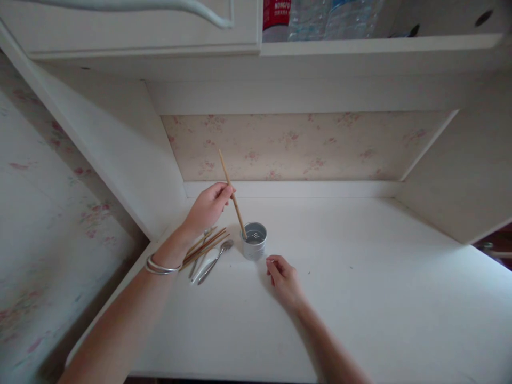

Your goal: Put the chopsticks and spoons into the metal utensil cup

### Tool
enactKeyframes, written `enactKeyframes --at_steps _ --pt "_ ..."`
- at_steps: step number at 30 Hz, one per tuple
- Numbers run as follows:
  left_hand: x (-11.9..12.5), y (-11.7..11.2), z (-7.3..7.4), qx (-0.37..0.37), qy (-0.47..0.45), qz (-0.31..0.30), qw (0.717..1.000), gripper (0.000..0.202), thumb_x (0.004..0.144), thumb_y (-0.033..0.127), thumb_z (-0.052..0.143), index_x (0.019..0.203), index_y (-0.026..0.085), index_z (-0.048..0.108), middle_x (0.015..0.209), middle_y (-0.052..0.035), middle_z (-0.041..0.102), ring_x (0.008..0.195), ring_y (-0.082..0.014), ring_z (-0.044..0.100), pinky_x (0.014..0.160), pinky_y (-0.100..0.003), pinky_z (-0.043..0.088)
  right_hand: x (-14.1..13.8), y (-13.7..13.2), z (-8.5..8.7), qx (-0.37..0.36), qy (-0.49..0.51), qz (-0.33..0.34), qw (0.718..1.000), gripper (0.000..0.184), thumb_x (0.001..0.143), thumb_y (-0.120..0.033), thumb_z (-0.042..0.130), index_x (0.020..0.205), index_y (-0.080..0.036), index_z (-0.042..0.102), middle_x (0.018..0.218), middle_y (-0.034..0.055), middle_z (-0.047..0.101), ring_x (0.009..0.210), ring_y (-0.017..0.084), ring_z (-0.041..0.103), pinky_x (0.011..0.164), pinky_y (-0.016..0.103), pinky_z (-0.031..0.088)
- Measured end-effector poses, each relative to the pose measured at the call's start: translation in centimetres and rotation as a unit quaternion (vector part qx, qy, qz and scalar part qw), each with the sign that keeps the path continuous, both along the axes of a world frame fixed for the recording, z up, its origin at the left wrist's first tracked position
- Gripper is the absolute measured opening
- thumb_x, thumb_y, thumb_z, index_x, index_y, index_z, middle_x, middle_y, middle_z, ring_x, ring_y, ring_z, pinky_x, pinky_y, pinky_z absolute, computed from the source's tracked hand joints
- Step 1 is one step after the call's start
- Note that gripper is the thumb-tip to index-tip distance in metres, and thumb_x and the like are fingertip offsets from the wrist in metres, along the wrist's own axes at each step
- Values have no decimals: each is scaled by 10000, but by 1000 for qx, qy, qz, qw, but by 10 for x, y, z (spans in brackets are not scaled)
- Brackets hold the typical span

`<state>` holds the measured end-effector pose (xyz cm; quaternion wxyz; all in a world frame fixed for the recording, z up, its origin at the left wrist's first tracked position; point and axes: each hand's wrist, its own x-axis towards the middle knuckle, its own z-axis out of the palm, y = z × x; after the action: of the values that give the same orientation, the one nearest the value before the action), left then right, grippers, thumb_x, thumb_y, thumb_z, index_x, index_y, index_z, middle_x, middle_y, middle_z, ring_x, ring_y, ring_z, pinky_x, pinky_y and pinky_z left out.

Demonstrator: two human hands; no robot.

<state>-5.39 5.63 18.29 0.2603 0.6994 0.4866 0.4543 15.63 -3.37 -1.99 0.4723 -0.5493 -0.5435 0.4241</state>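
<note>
Reads as a home. Shows floral wallpaper (96, 218) on the left wall and a similar print (288, 144) behind the white desk (360, 320). Has a white cupboard front (140, 34) with a curved handle (172, 5) overhead, next to an open shelf (380, 45) stocked with clear plastic bottles (332, 24). Has wooden chopsticks (208, 244) and a metal spoon (215, 262) lying on top, ordinary household stuff. Can't tell which room.
</note>
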Motion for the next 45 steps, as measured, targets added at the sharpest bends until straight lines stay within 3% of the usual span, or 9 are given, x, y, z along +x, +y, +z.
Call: enactKeyframes --at_steps 6,13,17,26,29,33,37,41,45 --pt "32 29 -47 6 54 0 999 384 918 483 430 957 161 636 878 -38 675 788 -158 591 735 -264 453 2 0 -1 2 -2 3 1000 403 892 -553 492 985 -188 637 656 -10 596 514 135 497 492 236 376" --pt "41 33 -99 19 108 -35 993 347 927 418 432 905 162 666 924 -65 671 880 -184 615 825 -296 469 2 2 2 7 -25 9 1000 360 905 -516 488 959 -196 643 648 -8 614 528 135 521 503 232 391" --pt "41 31 -108 22 128 -58 990 373 935 439 427 922 169 684 937 -66 673 905 -183 613 866 -306 465 2 2 2 3 -36 10 999 344 913 -501 484 959 -203 650 652 -8 622 538 135 526 513 229 393" --pt "42 31 -111 -16 112 -59 992 368 926 429 455 980 167 707 999 -76 699 948 -194 626 905 -327 468 2 2 1 10 -49 17 999 324 921 -479 479 941 -202 646 640 -6 618 543 134 516 498 218 371" --pt "41 30 -114 -44 68 -59 995 382 912 448 482 1033 156 698 1077 -94 694 1012 -206 621 951 -341 459 2 2 1 12 -52 16 998 332 915 -484 482 940 -200 652 639 -5 620 537 133 515 495 219 370" --pt "37 13 -120 -121 -60 -41 990 527 891 511 515 1276 154 565 1280 -128 615 1159 -227 579 1019 -356 431 2 2 1 11 -46 11 999 359 908 -506 485 946 -194 657 636 -2 619 526 134 513 490 226 376" --pt "34 -15 -137 -152 -169 -58 972 718 836 548 599 1422 190 390 1440 -143 469 1330 -257 447 1077 -364 391 3 1 0 4 -46 10 999 376 907 -525 484 955 -194 656 638 -3 613 534 140 517 502 235 382" --pt "38 -31 -160 -167 -231 -81 955 976 710 492 765 1488 223 241 1539 -153 316 1366 -284 403 1115 -398 360 2 -1 1 -10 -41 9 999 403 897 -555 488 947 -190 651 633 -6 598 520 139 496 500 242 369" --pt "45 -32 -177 -160 -227 -58 959 1080 625 407 844 1491 231 224 1512 -163 357 1334 -293 439 1120 -430 354 1 -5 2 -16 -50 -7 999 393 899 -549 497 934 -188 646 628 -7 587 527 140 493 508 248 369"
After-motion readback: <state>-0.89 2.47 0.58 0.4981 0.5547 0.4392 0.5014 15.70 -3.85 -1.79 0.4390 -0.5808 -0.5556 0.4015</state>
